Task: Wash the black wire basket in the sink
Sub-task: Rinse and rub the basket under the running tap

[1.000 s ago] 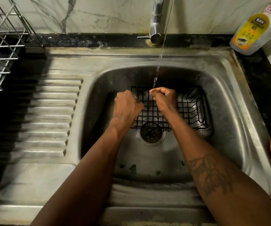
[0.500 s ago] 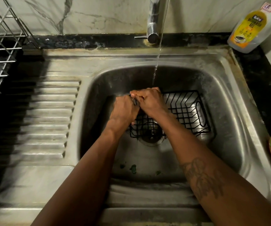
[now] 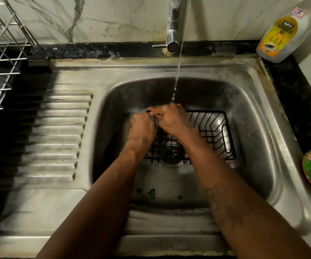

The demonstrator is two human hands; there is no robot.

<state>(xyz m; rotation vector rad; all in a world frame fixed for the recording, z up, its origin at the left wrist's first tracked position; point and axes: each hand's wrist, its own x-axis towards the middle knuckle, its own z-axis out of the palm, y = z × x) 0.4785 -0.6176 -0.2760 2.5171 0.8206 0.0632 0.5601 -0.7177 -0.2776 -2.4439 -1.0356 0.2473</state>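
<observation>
The black wire basket point(image 3: 203, 139) lies in the steel sink point(image 3: 259, 128) basin, over the drain, mouth facing up and toward the camera. Its long axis runs left to right across the basin.

Both hands work at the basket's left end. The left hand point(image 3: 142, 130) is curled into a fist on the left rim; its grip is closed around the wire there. The right hand point(image 3: 171, 118) lies just beside it, fingers bent over the far-left corner; its grip appears pressed onto the rim wire, though the fingertips are partly hidden. The two hands touch or nearly touch.

Most of the basket extends to the right of both grips, so the right hand is the nearer one for any pass along the long axis.

A thin water stream point(image 3: 179, 62) from the chrome tap point(image 3: 173, 25) falls onto the right hand's knuckles.

Materials: thin coated wire in an open grid, rigid, slippery when wet. The basin is brushed stainless steel, smooth, with green specks on its floor. A dishwash gel bottle point(image 3: 280, 32) stands on the dark desk at the far right.
</observation>
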